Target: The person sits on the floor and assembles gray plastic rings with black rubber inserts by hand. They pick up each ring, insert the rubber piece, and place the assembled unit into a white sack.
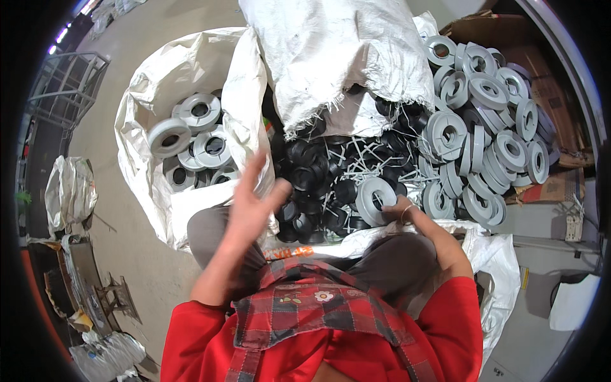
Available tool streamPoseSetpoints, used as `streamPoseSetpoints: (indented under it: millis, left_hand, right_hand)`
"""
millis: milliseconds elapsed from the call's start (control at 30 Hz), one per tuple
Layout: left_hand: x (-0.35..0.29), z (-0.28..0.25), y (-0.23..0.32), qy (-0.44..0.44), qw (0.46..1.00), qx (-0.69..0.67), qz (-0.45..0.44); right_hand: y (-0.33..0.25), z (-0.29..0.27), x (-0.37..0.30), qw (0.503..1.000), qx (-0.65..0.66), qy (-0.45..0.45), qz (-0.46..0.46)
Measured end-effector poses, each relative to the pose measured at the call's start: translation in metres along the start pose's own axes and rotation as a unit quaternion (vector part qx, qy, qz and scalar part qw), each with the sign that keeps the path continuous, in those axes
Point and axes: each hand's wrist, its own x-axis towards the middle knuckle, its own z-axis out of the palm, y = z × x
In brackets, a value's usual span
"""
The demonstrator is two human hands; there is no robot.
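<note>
My right hand (402, 210) grips the edge of a grey plastic ring (374, 201), its fingers closed at the ring's right side. The ring stands tilted over a heap of black round caps (309, 169) mixed with thin white stems (366, 156). My left hand (256, 200), slightly blurred, is raised by the heap's left side with thumb and fingers apart and nothing in it. Beyond it a white woven sack (137, 137) stands with its mouth wide, and several grey rings (212, 146) with dark centres lie inside.
To the right a large pile of grey rings (487, 127) leans against a brown cardboard box (550, 89). Another white woven sack (350, 51) lies across the far side of the black caps. A metal rack (70, 83) and a bundled white sack (70, 194) stand at far left.
</note>
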Motion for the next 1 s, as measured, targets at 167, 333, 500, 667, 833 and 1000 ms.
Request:
streamPoseSetpoints:
  millis: [167, 333, 500, 667, 833, 1000]
  left_hand:
    - [-0.026, 0.055, -0.021, -0.287, 0.901, 0.24, 0.22]
    - [-0.018, 0.075, -0.031, -0.293, 0.829, 0.354, 0.319]
    - [-0.013, 0.06, -0.036, -0.067, 0.989, 0.101, -0.08]
    - [0.006, 0.055, -0.044, 0.058, 0.979, -0.082, -0.177]
    - [-0.001, 0.061, -0.058, 0.084, 0.931, -0.254, -0.248]
    - [-0.003, 0.062, -0.043, 0.022, 0.843, -0.463, -0.275]
  right_hand:
    - [-0.103, -0.042, -0.047, 0.997, -0.027, -0.066, -0.021]
    - [-0.195, -0.052, -0.069, 0.958, -0.056, -0.158, -0.233]
    - [-0.252, -0.014, -0.001, 0.954, -0.001, 0.022, -0.298]
    - [-0.282, 0.05, 0.041, 0.908, -0.076, 0.115, -0.396]
    - [-0.295, 0.019, 0.003, 0.95, -0.088, 0.126, -0.272]
    - [-0.27, -0.033, -0.072, 0.893, 0.156, 0.125, -0.403]
